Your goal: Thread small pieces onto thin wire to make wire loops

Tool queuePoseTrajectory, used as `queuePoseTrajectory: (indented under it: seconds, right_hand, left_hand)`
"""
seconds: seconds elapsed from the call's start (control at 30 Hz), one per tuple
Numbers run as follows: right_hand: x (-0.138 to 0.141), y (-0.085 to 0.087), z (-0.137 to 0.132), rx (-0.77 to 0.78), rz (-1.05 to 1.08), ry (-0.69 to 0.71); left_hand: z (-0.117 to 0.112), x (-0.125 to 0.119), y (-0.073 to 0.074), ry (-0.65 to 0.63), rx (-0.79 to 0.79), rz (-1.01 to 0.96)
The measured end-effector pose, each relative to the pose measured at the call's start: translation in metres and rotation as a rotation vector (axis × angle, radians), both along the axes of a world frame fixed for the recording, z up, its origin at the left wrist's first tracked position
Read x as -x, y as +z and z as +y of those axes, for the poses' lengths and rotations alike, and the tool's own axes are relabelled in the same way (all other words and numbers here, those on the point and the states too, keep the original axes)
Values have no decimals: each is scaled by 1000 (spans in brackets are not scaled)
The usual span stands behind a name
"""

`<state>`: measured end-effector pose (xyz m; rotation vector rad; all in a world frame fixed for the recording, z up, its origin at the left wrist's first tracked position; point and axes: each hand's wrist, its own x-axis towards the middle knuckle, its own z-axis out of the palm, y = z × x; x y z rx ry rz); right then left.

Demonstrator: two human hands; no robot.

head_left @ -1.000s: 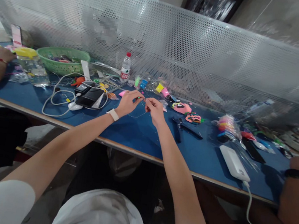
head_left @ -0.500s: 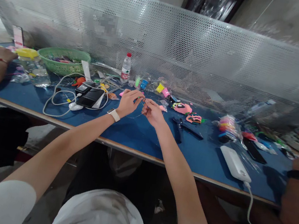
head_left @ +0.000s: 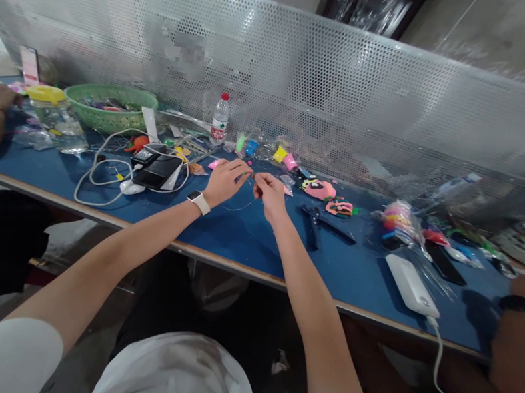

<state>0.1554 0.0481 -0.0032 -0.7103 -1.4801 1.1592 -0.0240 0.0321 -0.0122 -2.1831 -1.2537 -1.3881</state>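
Note:
Over the blue table, my left hand (head_left: pixel 225 182), with a pale-banded watch at its wrist, pinches thumb and forefinger together. My right hand (head_left: pixel 270 194) does the same, its fingertips almost meeting those of the left. A thin wire (head_left: pixel 240 207) runs between the hands and curves down below them toward the table. Something tiny and dark is at the fingertips, too small to name. To the right of my right hand lies a dark two-armed tool (head_left: pixel 316 225). Pink clay-like pieces (head_left: pixel 318 189) rest behind it.
On the left are a green basket (head_left: pixel 107 122), a yellow-lidded jar (head_left: pixel 64 124) and a black device (head_left: pixel 160 172) with white cable. A water bottle (head_left: pixel 219 124) stands behind. A white power bank (head_left: pixel 410 285) lies right. Other people's arms rest at both ends; a perforated metal screen (head_left: pixel 287 58) backs the table.
My right hand's fingertips have drawn slightly apart from my left hand's, and its fingers are held closer together. More of the wire shows under the hands. The view has shifted a little.

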Motion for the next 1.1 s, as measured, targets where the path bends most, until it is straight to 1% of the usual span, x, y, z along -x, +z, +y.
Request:
queuePoseTrajectory:
  seconds: [0.2,0.33,0.4,0.5,0.6,0.73,0.87,0.93,1.0,1.1]
  right_hand:
    - [1,-2,-2,61,13,35]
    - [1,-5,2,60,-14,33]
    - [-1,-7,5,16,-52,-3]
    - [-5,-8,8,-112,-141,-81]
    - [-8,-8,10,-200,-194,-105]
    - [-10,-8,10,-204,-183,-85]
    - [-11,-8,9,-220,-203,-81]
    - [-11,-8,9,-241,-220,-80]
    - [-11,-9,9,-229,-211,-81]
    - [-9,-11,9,-128,-129,-89]
  left_hand:
    - [-2,1,0,63,20,71]
    - [-3,-1,-1,75,36,63]
    - [-2,-3,-2,62,49,46]
    - [0,-3,-3,26,67,32]
    - [0,-1,-2,3,47,58]
    - [-1,2,1,-17,25,94]
    - [0,1,0,26,54,95]
    - [1,1,0,50,78,81]
    - [2,0,0,38,108,33]
    - [3,1,1,2,158,-141]
